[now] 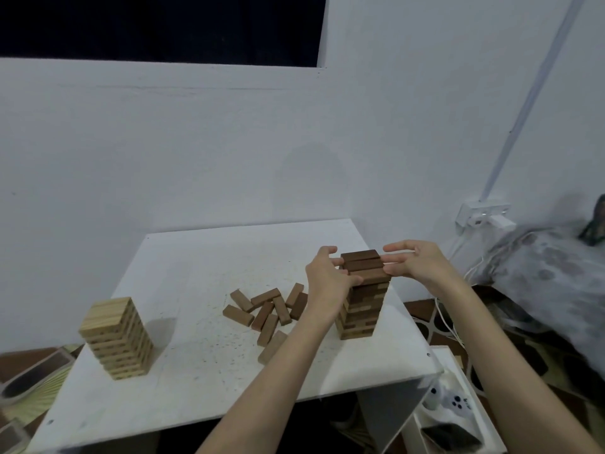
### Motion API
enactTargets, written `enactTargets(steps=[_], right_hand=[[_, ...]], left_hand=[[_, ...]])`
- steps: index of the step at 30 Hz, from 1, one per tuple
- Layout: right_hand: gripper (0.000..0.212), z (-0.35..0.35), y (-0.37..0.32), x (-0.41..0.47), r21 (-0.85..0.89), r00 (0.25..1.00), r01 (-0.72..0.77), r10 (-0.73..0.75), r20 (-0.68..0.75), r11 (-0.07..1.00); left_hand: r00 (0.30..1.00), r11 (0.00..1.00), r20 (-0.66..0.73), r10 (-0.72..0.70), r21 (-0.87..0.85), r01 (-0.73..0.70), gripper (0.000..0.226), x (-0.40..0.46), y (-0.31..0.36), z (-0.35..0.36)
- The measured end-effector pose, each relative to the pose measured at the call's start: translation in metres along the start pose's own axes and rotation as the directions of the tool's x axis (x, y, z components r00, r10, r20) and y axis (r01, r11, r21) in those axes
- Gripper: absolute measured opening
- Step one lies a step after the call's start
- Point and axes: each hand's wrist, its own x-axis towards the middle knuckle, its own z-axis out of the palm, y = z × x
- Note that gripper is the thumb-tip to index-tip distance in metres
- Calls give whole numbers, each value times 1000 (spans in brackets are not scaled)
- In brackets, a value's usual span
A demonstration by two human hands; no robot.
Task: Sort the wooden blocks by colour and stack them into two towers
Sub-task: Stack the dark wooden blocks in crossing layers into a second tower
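Observation:
A dark brown block tower [361,306] stands at the right side of the white table [196,355]. My left hand [325,283] touches the left ends of its top blocks with curled fingers. My right hand [415,262] presses straight fingers against the right ends of the same top blocks. A light pine tower [116,337] stands at the table's left. Several loose brown blocks [266,311] lie scattered between the two towers, one partly hidden under my left forearm.
A white wall rises behind the table. A wall socket with a plugged charger [484,217] and cables hang at the right. A game controller [450,399] lies on a low white shelf under the table's right corner. Patterned bedding [550,273] lies at far right.

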Motion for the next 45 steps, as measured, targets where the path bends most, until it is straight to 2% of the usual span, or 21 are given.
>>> enactTargets(steps=[12, 17, 20, 22, 25, 28, 31, 36, 45], right_hand=[[38, 0, 6, 7, 23, 1000, 9, -10, 15, 1000], [45, -12, -6, 8, -2, 996, 84, -84, 5, 996], [45, -25, -22, 11, -106, 981, 172, -161, 104, 979], [53, -29, -33, 14, -270, 955, 264, -211, 209, 926], [81, -26, -43, 18, -574, 916, 358, -157, 369, 737], [111, -13, -44, 22, -720, 896, 370, -20, 444, 587], [124, -4, -39, 26, -763, 885, 392, 14, 464, 514], [122, -3, -31, 31, -741, 868, 407, 27, 496, 534], [115, -1, -24, 37, -679, 850, 430, -12, 527, 596]], left_hand=[[1000, 999, 17, -3, 53, 2, 74, 3, -1, -1], [995, 990, 1, 101, 98, -100, 84, 10, 4, -23], [982, 967, 144, 123, 206, -151, 91, 20, 14, -36], [952, 923, 286, 109, 327, -203, 99, 25, 20, -38], [914, 814, 402, 62, 509, -279, 111, 32, 25, -29], [907, 717, 420, 2, 632, -294, 122, 37, 22, -17], [916, 641, 401, 3, 702, -310, 125, 39, 16, -8], [915, 605, 402, 39, 720, -341, 117, 41, 12, -4], [924, 638, 378, 56, 698, -324, 112, 41, 8, -6]])
